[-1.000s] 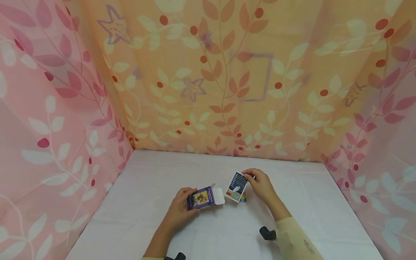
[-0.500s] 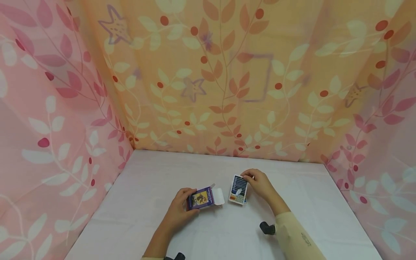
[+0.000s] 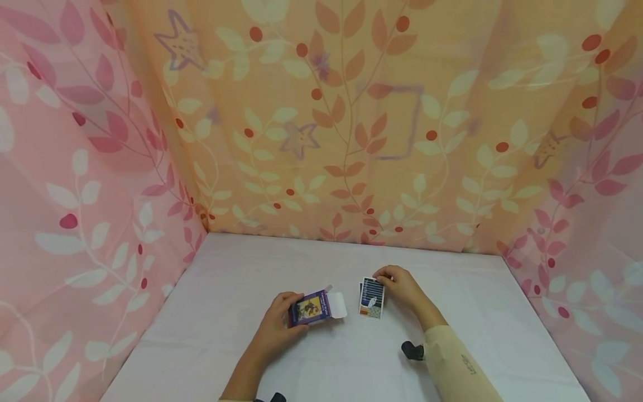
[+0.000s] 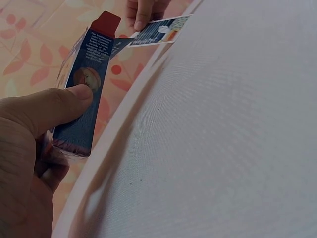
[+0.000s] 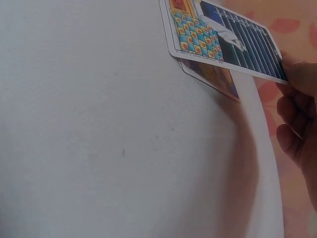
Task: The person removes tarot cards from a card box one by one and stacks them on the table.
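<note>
My left hand (image 3: 279, 318) grips a purple tarot card box (image 3: 308, 307), its thumb along the dark blue printed side seen in the left wrist view. The box's white end flap (image 3: 338, 305) hangs open toward the right. With thumb and fingers, my right hand (image 3: 403, 287) pinches a tarot card (image 5: 237, 42) by its far corner. That card shows a white figure, dark blue stripes and a checkered quilt. Below it in the right wrist view, another card (image 5: 210, 78) lies on the table, mostly covered by the held one.
A white cloth (image 3: 442, 279) covers the table. Leaf-patterned curtains, orange at the back (image 3: 346, 184) and pink at both sides, stand around its edges. Black wrist camera mounts (image 3: 413, 350) show near the forearms.
The right hand has brought the held card slightly right and nearer, turning it more upright over the other card. The left hand and the box have stayed in place.
</note>
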Demonstrator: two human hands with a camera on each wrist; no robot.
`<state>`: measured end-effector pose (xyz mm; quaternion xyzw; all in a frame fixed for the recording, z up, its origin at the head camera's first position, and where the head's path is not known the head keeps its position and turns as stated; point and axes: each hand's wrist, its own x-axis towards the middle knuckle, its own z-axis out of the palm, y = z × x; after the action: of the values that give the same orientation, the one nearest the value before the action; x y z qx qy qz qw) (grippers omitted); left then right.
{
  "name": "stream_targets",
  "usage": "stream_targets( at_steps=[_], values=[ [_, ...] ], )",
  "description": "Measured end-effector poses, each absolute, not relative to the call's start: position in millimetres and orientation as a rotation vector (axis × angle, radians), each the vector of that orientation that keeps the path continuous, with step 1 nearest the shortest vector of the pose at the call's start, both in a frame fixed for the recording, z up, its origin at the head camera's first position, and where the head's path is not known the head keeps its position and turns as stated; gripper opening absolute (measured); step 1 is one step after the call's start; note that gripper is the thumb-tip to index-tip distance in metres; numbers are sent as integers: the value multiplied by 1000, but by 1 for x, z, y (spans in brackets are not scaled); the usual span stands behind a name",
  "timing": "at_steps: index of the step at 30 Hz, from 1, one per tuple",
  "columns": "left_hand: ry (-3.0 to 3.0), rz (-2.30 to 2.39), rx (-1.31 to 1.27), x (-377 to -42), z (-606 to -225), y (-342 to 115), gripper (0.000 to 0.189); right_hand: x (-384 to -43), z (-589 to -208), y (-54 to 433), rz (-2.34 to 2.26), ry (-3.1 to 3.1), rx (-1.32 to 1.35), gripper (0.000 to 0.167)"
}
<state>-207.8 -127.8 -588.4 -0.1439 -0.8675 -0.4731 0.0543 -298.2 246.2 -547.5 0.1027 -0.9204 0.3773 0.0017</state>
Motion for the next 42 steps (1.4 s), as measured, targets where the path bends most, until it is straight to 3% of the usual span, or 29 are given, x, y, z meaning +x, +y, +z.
stream_targets(
  at_steps=[42],
  values=[
    [-2643,-1484,-418,-206,-585,-129,76,-312,-578,240,1136,-2877,436,12]
  ],
)
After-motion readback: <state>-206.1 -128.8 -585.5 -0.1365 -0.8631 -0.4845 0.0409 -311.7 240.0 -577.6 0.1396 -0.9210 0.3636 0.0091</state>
